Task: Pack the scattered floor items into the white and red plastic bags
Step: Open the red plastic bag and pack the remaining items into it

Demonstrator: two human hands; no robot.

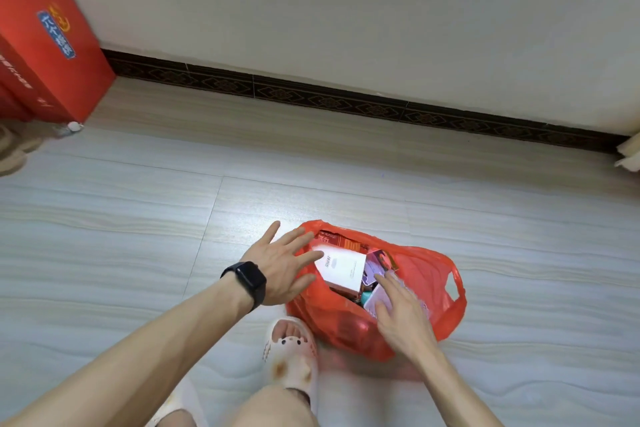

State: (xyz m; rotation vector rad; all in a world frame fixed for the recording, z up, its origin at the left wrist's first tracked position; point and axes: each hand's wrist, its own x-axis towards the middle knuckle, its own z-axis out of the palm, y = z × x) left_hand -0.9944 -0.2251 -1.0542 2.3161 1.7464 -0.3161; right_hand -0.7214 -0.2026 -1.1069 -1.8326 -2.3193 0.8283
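**Both hands spread open over the filled red bag**

Nearest the camera, a bare knee and a pale slipper (293, 355) with a small animal face are seen on the floor (138, 218), the slipper just beside the bag's near left edge. Both forearms are stretched forward from the lower corners. A black watch (248, 279) is worn on the left wrist. The left hand (281, 267) is held flat with its fingers straight and fanned over the left rim of the red plastic bag (427, 276); nothing is gripped, and its fingertips are at the edge of a white box (343, 269). The right hand (403, 317) is likewise open, its fingers extended over the packets on the bag's right side. The bag is set on the floor with its mouth wide open, and the white box is lying on top of other packed items inside it. Farther off, a dark patterned skirting (346, 97) is run along the foot of a pale wall (346, 3), and a tall red carton (45, 45) is stood at the far left
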